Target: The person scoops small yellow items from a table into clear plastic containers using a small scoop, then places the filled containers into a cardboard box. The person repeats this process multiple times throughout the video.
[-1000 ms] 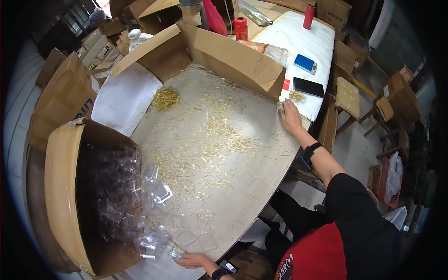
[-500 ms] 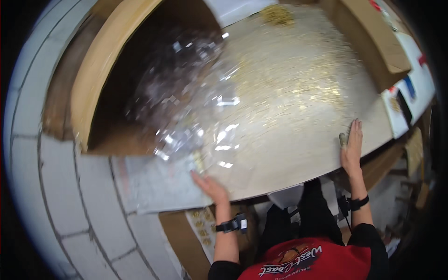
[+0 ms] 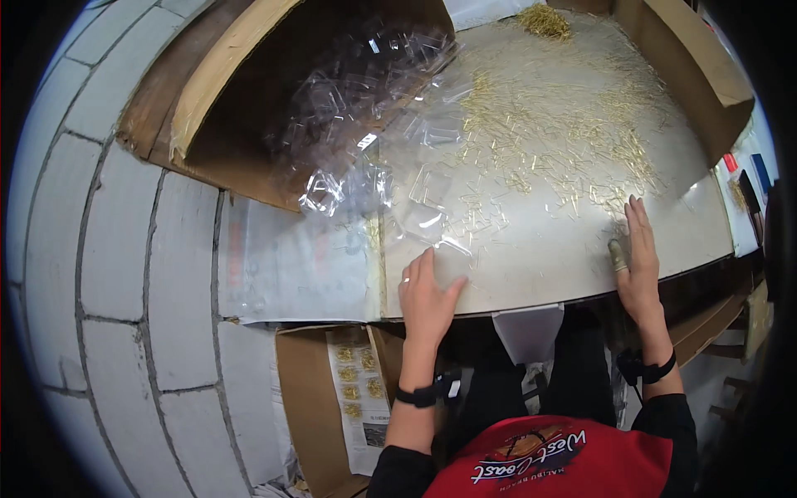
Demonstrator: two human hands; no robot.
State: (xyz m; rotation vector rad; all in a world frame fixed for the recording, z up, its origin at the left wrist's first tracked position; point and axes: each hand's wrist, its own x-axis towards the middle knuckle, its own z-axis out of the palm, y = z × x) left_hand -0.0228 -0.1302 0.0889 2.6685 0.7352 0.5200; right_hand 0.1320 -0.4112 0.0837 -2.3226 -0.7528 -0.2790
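Note:
Many thin gold-coloured metal pins [image 3: 573,133] lie scattered over a pale board, with a denser clump [image 3: 544,21] at the far edge. My left hand [image 3: 429,297] rests at the board's front edge with its fingers apart and nothing in it, just nearer than a clear plastic box [image 3: 432,189]. Over on the right, my right hand [image 3: 639,270] lies at the front edge of the scattered pins, fingers stretched out flat, a covering on its thumb. A heap of clear plastic boxes [image 3: 332,108] fills the left side and spills onto the board [image 3: 531,266].
A large open cardboard box [image 3: 241,178] lies on its side around the heap. Another cardboard wall [image 3: 689,58] stands at the far right. Below the table's front edge, a carton [image 3: 307,390] holds a printed sheet with small gold bundles [image 3: 349,373].
My left hand has moved right, from the sheeted left part to the board's front edge, its fingers now pointing away from me. My right hand stays beside the pins. The whole view has shifted.

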